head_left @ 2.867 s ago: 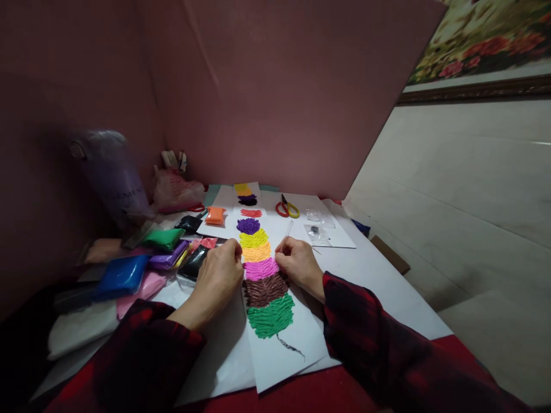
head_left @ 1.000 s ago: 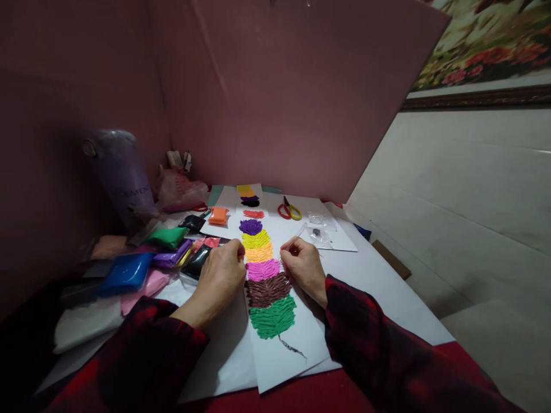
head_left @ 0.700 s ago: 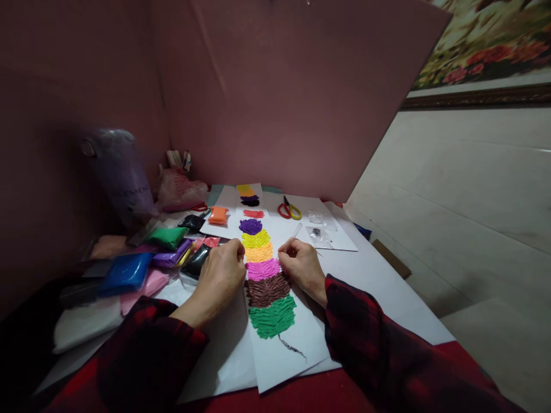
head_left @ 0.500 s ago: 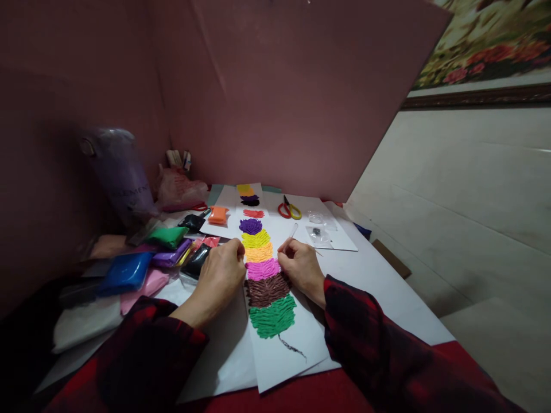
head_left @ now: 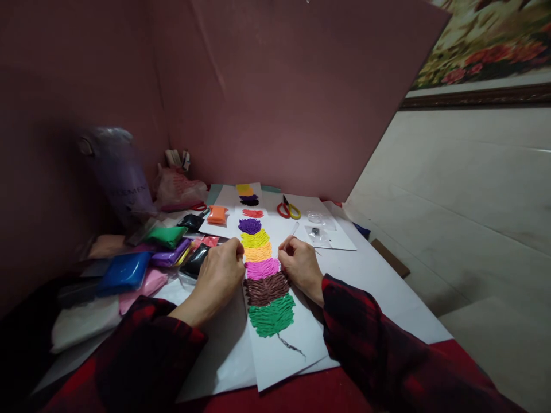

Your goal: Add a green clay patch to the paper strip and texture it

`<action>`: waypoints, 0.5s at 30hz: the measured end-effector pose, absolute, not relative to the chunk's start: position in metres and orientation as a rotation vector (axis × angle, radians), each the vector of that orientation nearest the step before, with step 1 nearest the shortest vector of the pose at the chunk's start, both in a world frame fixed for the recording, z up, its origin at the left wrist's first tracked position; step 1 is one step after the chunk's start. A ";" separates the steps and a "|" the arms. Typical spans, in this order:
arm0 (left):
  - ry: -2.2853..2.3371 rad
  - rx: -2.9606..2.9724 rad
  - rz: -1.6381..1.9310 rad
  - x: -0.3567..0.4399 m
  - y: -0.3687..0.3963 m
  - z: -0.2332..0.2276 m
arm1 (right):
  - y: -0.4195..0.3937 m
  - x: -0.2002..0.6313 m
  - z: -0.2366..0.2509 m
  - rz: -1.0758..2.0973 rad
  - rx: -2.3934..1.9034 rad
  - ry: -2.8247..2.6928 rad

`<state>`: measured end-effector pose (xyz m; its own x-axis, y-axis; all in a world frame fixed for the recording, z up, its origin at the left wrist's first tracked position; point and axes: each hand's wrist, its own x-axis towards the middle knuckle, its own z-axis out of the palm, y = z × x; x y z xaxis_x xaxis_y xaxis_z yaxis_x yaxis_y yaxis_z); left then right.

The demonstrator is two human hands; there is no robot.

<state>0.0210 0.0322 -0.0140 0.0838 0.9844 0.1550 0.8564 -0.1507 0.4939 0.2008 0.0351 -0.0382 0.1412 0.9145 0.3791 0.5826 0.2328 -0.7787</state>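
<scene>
Barely shifted, right hand (head_left: 301, 267) pinches clear stick (head_left: 291, 232); left hand (head_left: 219, 275) curled on paper strip (head_left: 284, 344).

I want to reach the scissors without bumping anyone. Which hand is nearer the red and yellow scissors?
The right hand. It rests right of the clay strip, below the scissors. The left hand lies across the strip, farther away.

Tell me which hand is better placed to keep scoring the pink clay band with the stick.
Right, probably. The right hand already grips the thin stick beside the pink band. The left hand rests on the paper strip, steadying it.
</scene>
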 end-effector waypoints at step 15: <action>1.828 2.096 0.688 0.020 0.032 -0.014 | 0.025 0.205 -0.040 0.678 -1.381 -1.350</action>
<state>0.0201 0.0322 -0.0137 0.0880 0.9814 0.1707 0.8502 -0.1633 0.5005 0.2049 0.0253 -0.0399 0.2060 0.9434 0.2601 0.3547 0.1758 -0.9183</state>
